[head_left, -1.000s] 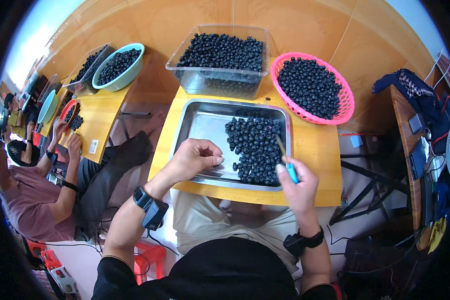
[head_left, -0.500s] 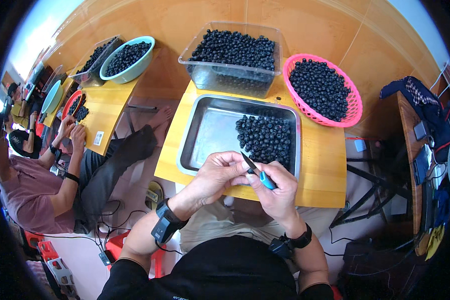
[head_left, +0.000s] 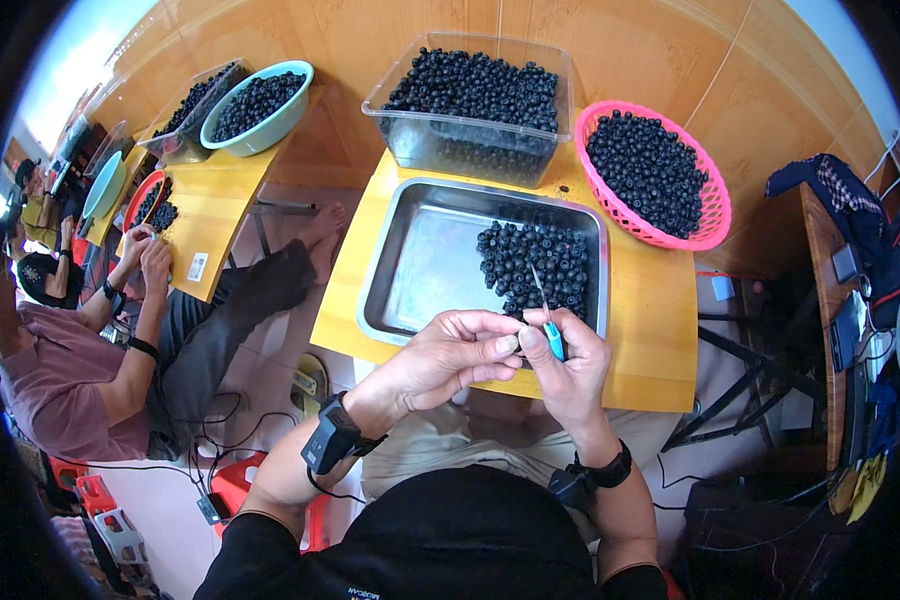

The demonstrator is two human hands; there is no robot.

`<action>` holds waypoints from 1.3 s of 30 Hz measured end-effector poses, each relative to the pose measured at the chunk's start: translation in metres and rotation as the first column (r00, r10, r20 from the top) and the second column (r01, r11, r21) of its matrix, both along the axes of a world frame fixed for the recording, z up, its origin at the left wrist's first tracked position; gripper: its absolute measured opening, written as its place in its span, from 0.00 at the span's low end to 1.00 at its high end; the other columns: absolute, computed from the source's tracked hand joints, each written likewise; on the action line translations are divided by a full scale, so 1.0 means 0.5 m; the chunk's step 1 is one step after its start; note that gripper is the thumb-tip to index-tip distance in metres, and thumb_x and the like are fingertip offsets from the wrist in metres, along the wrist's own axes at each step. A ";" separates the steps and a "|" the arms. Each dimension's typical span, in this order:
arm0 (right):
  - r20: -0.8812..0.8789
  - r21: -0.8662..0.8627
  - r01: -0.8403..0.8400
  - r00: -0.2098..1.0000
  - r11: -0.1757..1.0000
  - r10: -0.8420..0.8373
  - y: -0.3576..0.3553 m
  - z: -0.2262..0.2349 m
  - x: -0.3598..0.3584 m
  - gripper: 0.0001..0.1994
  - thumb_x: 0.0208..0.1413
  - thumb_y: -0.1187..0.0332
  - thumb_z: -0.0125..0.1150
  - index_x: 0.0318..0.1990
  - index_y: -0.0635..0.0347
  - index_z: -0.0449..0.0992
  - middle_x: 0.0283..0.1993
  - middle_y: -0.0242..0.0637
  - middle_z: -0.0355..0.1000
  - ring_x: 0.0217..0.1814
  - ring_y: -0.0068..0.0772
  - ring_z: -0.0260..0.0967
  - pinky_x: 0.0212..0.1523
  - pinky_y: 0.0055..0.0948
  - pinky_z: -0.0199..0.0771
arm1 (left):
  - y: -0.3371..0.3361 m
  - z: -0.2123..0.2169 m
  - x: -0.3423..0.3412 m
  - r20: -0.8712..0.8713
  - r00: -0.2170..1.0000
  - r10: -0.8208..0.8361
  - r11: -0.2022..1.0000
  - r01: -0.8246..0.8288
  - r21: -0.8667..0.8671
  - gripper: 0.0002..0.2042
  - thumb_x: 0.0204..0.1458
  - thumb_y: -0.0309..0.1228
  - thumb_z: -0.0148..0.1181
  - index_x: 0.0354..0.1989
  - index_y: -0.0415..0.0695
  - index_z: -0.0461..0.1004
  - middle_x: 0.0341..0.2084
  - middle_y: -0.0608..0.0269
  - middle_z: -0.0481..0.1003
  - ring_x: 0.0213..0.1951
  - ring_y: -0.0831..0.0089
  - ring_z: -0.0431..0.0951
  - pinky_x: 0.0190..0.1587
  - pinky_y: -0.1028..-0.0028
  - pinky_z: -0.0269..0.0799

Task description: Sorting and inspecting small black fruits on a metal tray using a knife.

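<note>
My right hand point(head_left: 572, 372) is closed around the blue handle of a small paring knife point(head_left: 554, 342), whose thin blade points up and away from me. Against it, fingertip to fingertip, my left hand point(head_left: 448, 355) pinches something small that the fingers mostly hide. Both hands hover over the near edge of a shallow steel tray point(head_left: 378, 270). Dark blueberries point(head_left: 530, 255) lie in a layer across the tray's right part, while its left part shows bare metal.
Behind the tray stands a clear plastic bin point(head_left: 400, 145) heaped with blueberries. A pink basket point(head_left: 715, 215) of blueberries is at the right on the yellow table point(head_left: 650, 340). Leftward, a co-worker point(head_left: 80, 370) sits at another table with a pale green basin point(head_left: 295, 110).
The knife has swung from pointing left to upright, its blade now away from my left fingers. My right hand has shifted slightly right, and my left hand's fingers have straightened more.
</note>
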State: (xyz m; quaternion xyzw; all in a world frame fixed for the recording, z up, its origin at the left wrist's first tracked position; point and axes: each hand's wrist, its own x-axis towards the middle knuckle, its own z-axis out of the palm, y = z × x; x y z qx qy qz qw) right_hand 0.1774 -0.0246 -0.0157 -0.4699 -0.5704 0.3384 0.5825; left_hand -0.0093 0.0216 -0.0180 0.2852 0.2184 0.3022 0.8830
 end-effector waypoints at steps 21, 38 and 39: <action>0.026 -0.136 -0.009 1.000 0.991 0.013 -0.018 0.011 0.008 0.15 0.62 0.67 0.67 0.49 0.71 0.79 0.36 0.33 0.79 0.34 0.14 0.68 0.35 0.19 0.71 | -0.013 -0.014 -0.008 0.097 0.982 0.164 0.986 -0.161 -0.034 0.09 0.63 0.27 0.60 0.49 0.40 0.76 0.42 0.58 0.81 0.41 0.73 0.84 0.46 0.75 0.84; 0.311 0.066 -0.045 0.950 0.997 0.023 -0.038 0.023 -0.011 0.20 0.64 0.60 0.65 0.51 0.71 0.77 0.34 0.45 0.75 0.31 0.37 0.75 0.33 0.32 0.74 | -0.036 -0.010 0.004 0.189 0.927 0.325 0.943 -0.302 -0.141 0.07 0.65 0.30 0.59 0.47 0.42 0.76 0.35 0.65 0.81 0.36 0.78 0.82 0.42 0.78 0.83; 0.312 0.068 -0.046 0.950 0.997 0.022 -0.039 0.023 -0.014 0.20 0.64 0.60 0.65 0.51 0.71 0.77 0.34 0.45 0.75 0.31 0.37 0.75 0.33 0.32 0.74 | -0.037 -0.014 0.004 0.186 0.926 0.328 0.941 -0.304 -0.146 0.08 0.65 0.31 0.58 0.47 0.42 0.76 0.36 0.64 0.81 0.37 0.78 0.82 0.43 0.77 0.83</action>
